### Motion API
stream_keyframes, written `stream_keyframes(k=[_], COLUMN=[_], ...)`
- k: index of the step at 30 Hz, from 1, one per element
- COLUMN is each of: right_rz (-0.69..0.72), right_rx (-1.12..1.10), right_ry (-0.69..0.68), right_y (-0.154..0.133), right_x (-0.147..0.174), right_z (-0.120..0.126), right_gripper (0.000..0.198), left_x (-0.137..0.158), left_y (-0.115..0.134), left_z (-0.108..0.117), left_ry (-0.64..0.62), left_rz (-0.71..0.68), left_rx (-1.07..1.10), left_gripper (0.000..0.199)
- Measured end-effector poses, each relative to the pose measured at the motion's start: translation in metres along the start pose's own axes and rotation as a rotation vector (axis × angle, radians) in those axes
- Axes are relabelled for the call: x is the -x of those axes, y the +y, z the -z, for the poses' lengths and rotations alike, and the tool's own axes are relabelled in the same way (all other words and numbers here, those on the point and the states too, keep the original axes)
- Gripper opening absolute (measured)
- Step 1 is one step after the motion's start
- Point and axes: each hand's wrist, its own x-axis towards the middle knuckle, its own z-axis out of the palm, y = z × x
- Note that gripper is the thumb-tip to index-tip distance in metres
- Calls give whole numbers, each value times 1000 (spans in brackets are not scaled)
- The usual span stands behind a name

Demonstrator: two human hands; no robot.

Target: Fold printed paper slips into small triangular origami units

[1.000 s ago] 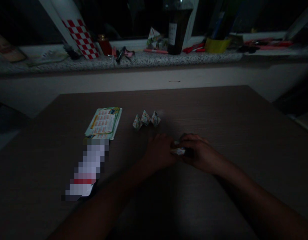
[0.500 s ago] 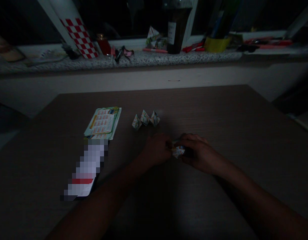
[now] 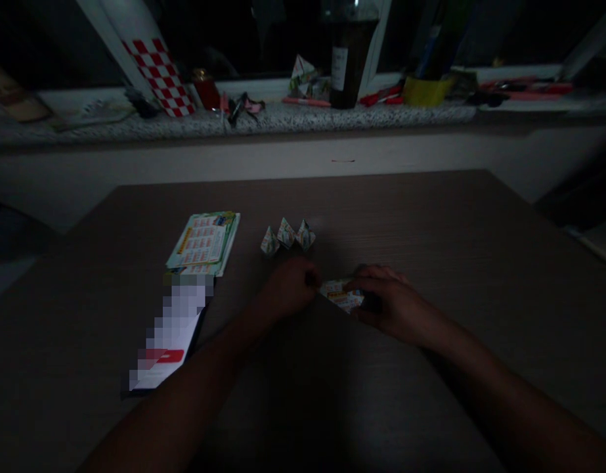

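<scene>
A folded piece of printed paper (image 3: 343,297) lies between my two hands above the middle of the table. My left hand (image 3: 293,284) is closed, pinching the paper's pointed left corner. On the other side, my right hand (image 3: 389,299) grips the right end between thumb and fingers. Just behind my left hand, three small folded paper pieces (image 3: 285,234) with pointed tops stand in a row. They carry a similar print. Farther left is a stack of printed paper sheets (image 3: 201,240) with green edges.
A phone (image 3: 172,338) with a blurred screen lies left of my left forearm. Along the granite windowsill (image 3: 283,121) stand a red-and-white checked container (image 3: 162,75), a dark bottle (image 3: 349,62), a small red bottle (image 3: 205,89) and a yellow holder (image 3: 425,90). The wooden table (image 3: 421,217) ends at the wall.
My left hand has moved left with the paper's corner, so more of the paper shows, stretched into a point. My right hand has stayed nearly still.
</scene>
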Motion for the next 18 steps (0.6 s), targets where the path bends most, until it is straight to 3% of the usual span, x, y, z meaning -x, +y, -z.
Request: stream_keyframes(k=[5, 8, 12, 18], right_rz=[44, 81, 139, 239], right_rx=[11, 4, -16, -83], right_ry=[-30, -45, -29, -33], right_y=[0, 0, 0, -3], right_x=[0, 1, 1, 0], right_z=[4, 7, 10, 13], right_gripper=[44, 43, 37, 23], left_x=[11, 18, 20, 13], left_y=[-1, 3, 4, -2], left_z=[-4, -10, -19, -23], left_ry=[95, 164, 93, 120], left_rz=[-59, -237, -451, -535], left_rx=[-16, -43, -88, -73], left_gripper=[18, 18, 18, 17])
